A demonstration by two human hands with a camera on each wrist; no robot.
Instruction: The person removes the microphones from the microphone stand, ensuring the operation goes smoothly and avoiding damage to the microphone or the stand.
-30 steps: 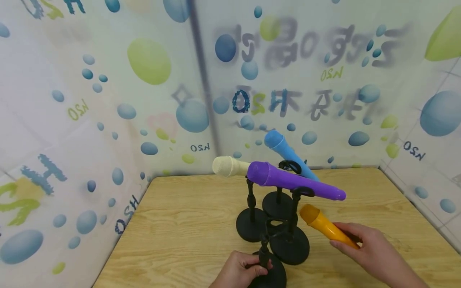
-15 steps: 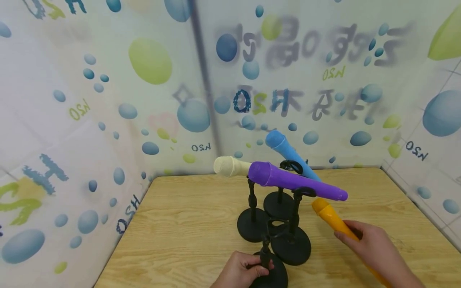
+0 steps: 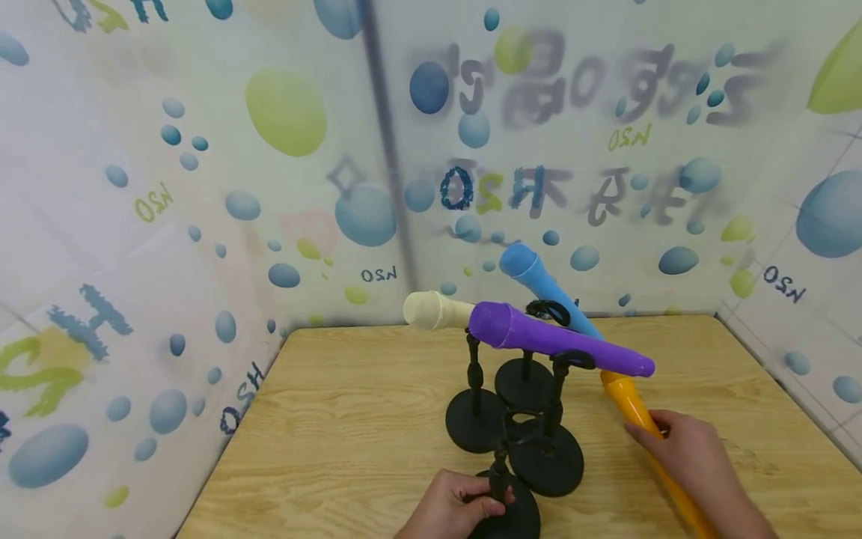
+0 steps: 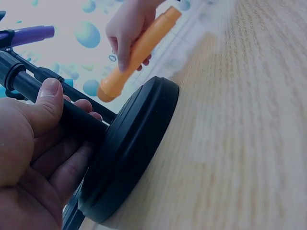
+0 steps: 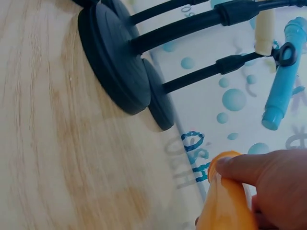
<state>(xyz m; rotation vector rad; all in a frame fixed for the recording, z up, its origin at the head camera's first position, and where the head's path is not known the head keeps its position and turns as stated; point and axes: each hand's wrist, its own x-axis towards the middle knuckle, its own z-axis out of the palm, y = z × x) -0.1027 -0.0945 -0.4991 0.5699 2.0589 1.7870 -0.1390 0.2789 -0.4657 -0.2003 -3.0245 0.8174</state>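
In the head view my left hand (image 3: 458,505) grips the upright of the nearest black microphone stand (image 3: 518,520), low down above its round base. That stand's clip at the top holds no microphone. The left wrist view shows thumb and fingers around the post and the thick base (image 4: 139,143) on the wood. To the right, my right hand (image 3: 697,457) holds an orange microphone (image 3: 636,410) around its body. Its head end points away from me, partly behind the tail of a purple microphone (image 3: 559,340); its other end reaches toward the front edge.
The purple microphone, a blue microphone (image 3: 539,281) and a cream microphone (image 3: 434,311) rest on black stands whose round bases (image 3: 474,421) crowd together mid-table. The wooden table (image 3: 337,419) meets a patterned backdrop (image 3: 296,209) at the back and sides.
The orange microphone has swung to a steeper angle and shifted right, with its tail now showing below my right hand. My left hand stays on the stand.
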